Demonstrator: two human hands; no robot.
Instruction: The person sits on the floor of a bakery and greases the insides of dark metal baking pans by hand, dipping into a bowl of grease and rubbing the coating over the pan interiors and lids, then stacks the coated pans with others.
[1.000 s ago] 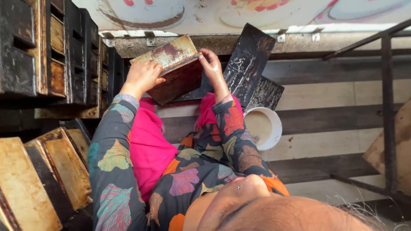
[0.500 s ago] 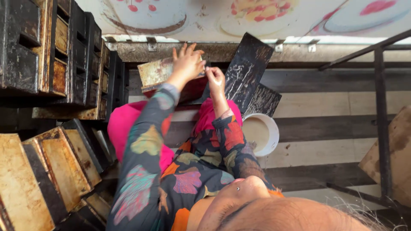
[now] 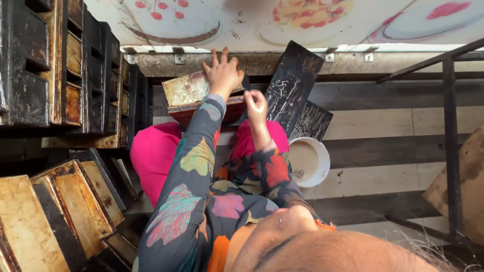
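Observation:
A worn rectangular baking tin [image 3: 184, 90], rusty and pale on its side, rests tilted over my pink-clad lap [image 3: 154, 156]. My left hand [image 3: 222, 75] lies flat on the tin's right end with its fingers spread, steadying it. My right hand [image 3: 255, 103] hovers just right of the tin with fingertips pinched together; I cannot make out anything between them. Both arms wear dark sleeves with a coloured leaf print.
Stacks of blackened tins [image 3: 60, 65] fill the left side, and greasy trays [image 3: 75, 201] lean at lower left. Two black trays [image 3: 295, 83] lean behind my right hand. A white bowl of pale liquid [image 3: 308, 162] sits on the plank floor. A metal frame [image 3: 451, 141] stands right.
My left hand has moved from the tin's left edge onto its right end, fingers spread. The tin has tipped lower. My right hand has come off the tin and pinched shut.

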